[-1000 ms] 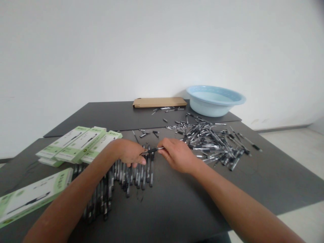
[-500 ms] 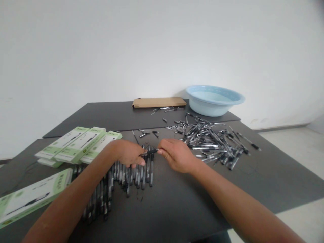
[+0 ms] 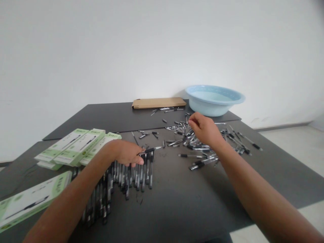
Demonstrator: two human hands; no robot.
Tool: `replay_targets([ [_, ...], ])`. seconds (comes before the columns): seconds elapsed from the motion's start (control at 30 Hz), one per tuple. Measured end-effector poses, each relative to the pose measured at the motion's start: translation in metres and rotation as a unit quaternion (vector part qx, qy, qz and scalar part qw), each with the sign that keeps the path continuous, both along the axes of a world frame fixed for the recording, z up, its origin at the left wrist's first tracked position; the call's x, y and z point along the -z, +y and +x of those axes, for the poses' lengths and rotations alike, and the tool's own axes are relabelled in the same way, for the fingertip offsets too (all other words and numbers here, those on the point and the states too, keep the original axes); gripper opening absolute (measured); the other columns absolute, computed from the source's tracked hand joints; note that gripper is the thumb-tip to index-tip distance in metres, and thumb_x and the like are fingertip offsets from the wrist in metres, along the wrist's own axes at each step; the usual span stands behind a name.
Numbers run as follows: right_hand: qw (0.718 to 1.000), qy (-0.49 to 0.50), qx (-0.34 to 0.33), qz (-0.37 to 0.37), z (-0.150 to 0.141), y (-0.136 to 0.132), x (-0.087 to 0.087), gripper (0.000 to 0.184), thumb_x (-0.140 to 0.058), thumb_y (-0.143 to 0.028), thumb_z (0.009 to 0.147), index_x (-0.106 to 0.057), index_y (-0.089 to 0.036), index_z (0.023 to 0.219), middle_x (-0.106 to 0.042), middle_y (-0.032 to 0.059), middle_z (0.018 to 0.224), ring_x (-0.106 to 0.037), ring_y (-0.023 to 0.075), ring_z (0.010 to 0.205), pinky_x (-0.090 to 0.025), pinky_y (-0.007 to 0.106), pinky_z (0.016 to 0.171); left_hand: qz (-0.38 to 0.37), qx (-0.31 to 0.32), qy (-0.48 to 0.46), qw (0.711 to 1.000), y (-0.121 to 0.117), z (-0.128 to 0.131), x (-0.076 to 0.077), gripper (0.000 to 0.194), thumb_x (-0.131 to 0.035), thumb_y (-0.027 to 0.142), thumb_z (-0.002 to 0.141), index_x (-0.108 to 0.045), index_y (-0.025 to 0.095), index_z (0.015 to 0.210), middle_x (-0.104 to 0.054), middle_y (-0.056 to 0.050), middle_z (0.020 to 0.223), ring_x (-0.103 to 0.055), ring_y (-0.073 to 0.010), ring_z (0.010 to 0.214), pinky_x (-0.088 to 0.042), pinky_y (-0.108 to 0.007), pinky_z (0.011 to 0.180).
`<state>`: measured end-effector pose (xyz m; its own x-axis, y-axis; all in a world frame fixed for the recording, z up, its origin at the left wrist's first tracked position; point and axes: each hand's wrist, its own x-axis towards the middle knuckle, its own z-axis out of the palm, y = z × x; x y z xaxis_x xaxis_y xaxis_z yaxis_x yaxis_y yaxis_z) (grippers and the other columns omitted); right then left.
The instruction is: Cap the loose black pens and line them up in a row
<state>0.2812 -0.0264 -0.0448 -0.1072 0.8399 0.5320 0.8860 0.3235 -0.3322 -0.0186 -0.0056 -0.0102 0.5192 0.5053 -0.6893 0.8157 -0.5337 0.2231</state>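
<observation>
Since the left hand (image 3: 128,153) pinches the pen (image 3: 150,150) above the pen row (image 3: 142,177), steadiness helps; right of it, right hand's (image 3: 206,130) fingers (image 3: 194,118) curl, hold and closure unclear.

Single head view, worn by the person, looking forward and slightly down across the table (image 3: 177,202) from its near side. Forearms enter close below; wall (image 3: 152,50) fills the far background. Pens beneath the left wrist appear partly hidden.

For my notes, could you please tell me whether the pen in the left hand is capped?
Uncapped: the gel pen in the left hand shows a bare, pale, tapered tip beyond its black grip.
</observation>
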Motion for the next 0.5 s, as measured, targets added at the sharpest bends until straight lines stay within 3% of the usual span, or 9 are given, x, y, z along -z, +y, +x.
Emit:
replay_targets([
  [0.1,0.988,-0.102,-0.008,-0.115,0.015,0.007,0.025,0.013,-0.05,-0.027,0.089,-0.06,-0.019,0.086,-0.065,0.0048,0.076,-0.057,0.0181,0.07,-0.033,0.026,0.061,-0.009,0.009,-0.002,1.0,0.001,0.003,0.005,0.024,-0.04,0.033,0.088,-0.058,0.017,0.087,-0.073,-0.009,0.092,-0.067,-0.0189,0.076,-0.047,-0.024,0.062],
  [0.23,0.981,-0.12,-0.012,-0.155,0.024,0.009,0.055,0.015,-0.048,-0.022,0.09,-0.062,-0.018,0.088,-0.066,0.007,0.089,-0.059,0.0178,0.081,-0.037,0.026,0.069,-0.016,0.019,0.009,1.0,0.002,0.006,0.01,0.026,-0.04,0.034,0.088,-0.059,0.016,0.088,-0.073,-0.01,0.092,-0.067,-0.02,0.077,-0.046,-0.024,0.06],
  [0.5,0.974,-0.138,-0.031,-0.176,0.026,0.012,0.065,0.017,-0.049,-0.02,0.088,-0.064,-0.019,0.094,-0.066,0.0058,0.095,-0.059,0.0187,0.088,-0.039,0.026,0.076,0.013,0.035,0.028,0.999,0.0,0.012,0.01,0.026,-0.043,0.031,0.087,-0.063,0.014,0.089,-0.074,-0.009,0.086,-0.067,-0.0204,0.075,-0.045,-0.024,0.059],
])
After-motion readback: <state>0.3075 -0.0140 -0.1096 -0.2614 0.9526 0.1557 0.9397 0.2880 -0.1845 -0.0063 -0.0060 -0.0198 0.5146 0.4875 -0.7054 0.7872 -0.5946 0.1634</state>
